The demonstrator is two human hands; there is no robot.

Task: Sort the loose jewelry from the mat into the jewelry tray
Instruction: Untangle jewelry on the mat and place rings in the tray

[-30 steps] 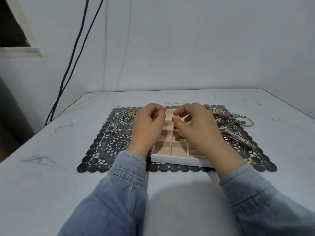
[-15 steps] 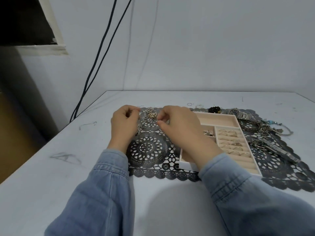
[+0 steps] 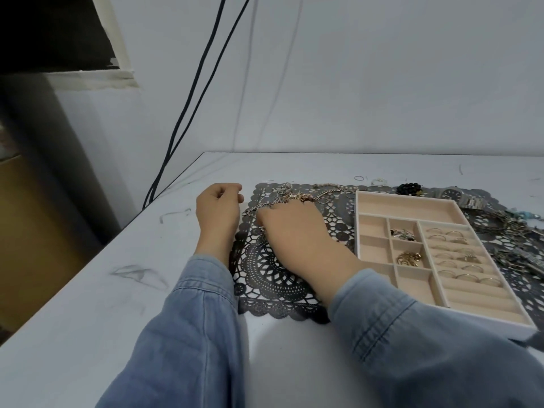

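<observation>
A black lace mat (image 3: 273, 275) lies on the white table. On it stands the beige jewelry tray (image 3: 357, 225), which holds several rings (image 3: 453, 254) in its roll slots, a gold piece (image 3: 409, 258) and small earrings (image 3: 401, 234). A tangle of chains (image 3: 297, 197) lies at the mat's far left. My right hand (image 3: 294, 231) reaches over it with the fingers bent down onto a thin silver chain; the fingertips are hidden. My left hand (image 3: 219, 210) rests on the table by the mat's left edge, fingers loosely curled, nothing seen in it.
More jewelry lies beyond and right of the tray: a black bead bracelet (image 3: 409, 189), a watch (image 3: 459, 197) and a heap of bangles (image 3: 506, 225). Two black cables (image 3: 188, 113) hang down the wall at the table's far left corner. The table's left edge is close.
The view has swung left, so the tray now sits at the right. Both hands left the tray and went to the chain tangle; the right hand has dropped onto it.
</observation>
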